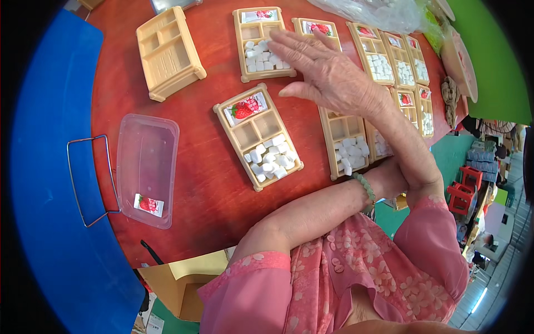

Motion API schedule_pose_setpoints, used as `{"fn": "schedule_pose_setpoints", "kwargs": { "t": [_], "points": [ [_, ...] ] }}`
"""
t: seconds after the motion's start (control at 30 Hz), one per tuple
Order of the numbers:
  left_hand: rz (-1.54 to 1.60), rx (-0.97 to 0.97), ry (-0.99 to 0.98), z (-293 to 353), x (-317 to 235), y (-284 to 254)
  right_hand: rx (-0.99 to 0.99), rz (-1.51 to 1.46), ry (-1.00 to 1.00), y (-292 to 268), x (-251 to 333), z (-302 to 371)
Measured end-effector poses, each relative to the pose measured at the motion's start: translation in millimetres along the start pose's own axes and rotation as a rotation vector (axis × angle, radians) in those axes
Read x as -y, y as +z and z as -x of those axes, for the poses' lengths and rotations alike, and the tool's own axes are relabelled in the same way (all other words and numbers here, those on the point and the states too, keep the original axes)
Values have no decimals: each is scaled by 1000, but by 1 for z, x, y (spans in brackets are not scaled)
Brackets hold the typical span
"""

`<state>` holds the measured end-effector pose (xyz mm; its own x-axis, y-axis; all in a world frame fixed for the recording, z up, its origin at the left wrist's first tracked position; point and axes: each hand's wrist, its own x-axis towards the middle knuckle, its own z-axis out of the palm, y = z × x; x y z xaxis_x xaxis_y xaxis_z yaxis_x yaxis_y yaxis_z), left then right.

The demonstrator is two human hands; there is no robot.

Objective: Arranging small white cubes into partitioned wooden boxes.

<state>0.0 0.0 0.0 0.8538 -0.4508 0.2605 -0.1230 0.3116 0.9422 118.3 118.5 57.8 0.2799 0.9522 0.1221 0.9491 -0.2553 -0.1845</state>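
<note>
My right hand [336, 72] is open, its fingers spread over the table. Its fingertips are beside a tan compartment tray [242, 55] of white marshmallow-like pieces [260, 57]; I cannot tell whether they touch. Partly under the hand is another tray with a strawberry-printed packet [317, 28]. Nearer me, a tilted tan tray [240, 153] has a strawberry packet [245, 108] at its far end, two bare small compartments, and white pieces [272, 158] heaped at its near end. My left forearm [328, 209], with a green bead bracelet, crosses beneath my right arm, which hides my left hand.
A stack of unfilled tan trays [167, 53] stands far left. Below it, a clear plastic box [147, 172] holds one strawberry packet [149, 205]. Several filled trays [380, 67] line the right. A wire handle [89, 181] and a cardboard box [183, 289] are by the table edge.
</note>
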Motion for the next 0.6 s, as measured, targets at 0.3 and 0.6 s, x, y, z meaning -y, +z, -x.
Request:
{"fn": "schedule_pose_setpoints", "kwargs": {
  "t": [0.3, 0.6],
  "points": [
    [-88, -31, 38, -4, 6, 6, -10, 5, -25, -5, -5, 3],
    [-110, -10, -3, -6, 9, 8, -128, -115, -65, -1, -11, -8]
  ]
}}
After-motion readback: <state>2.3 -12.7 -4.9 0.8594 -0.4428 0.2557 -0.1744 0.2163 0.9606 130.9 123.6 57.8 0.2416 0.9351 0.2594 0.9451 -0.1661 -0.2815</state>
